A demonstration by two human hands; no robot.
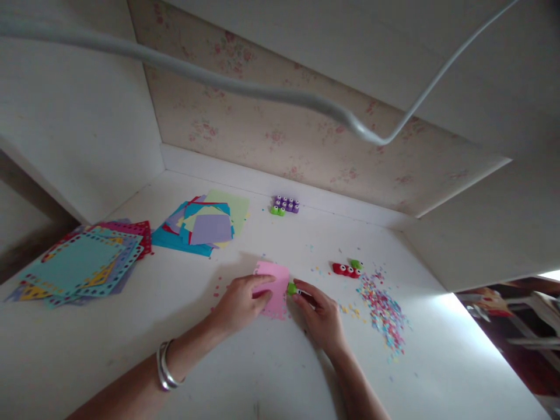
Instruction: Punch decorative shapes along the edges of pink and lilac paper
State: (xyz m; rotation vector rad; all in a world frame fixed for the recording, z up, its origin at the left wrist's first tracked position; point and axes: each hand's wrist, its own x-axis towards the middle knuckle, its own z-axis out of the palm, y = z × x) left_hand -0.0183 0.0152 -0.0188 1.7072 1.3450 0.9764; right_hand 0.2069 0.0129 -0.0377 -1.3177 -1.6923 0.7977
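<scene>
A pink sheet of paper (278, 293) with cut-out notches along its edges lies in front of me on the white desk. My left hand (240, 300) holds it from the left, fingers and thumb over its surface. At the sheet's right edge, my right hand (321, 321) grips a small green craft punch (291, 288) between thumb and fingers. The punch meets the paper's edge; whether the paper is inside its slot cannot be made out. Small pink paper bits (216, 294) are scattered left of the sheet.
Left lie a pile of punched-edge coloured sheets (79, 262) and a stack of plain coloured paper (212, 229). Purple punches (292, 205) stand at the back, red punches (343, 269) to the right. Beside those spreads a confetti heap (385, 312). A white cable (262, 92) crosses above.
</scene>
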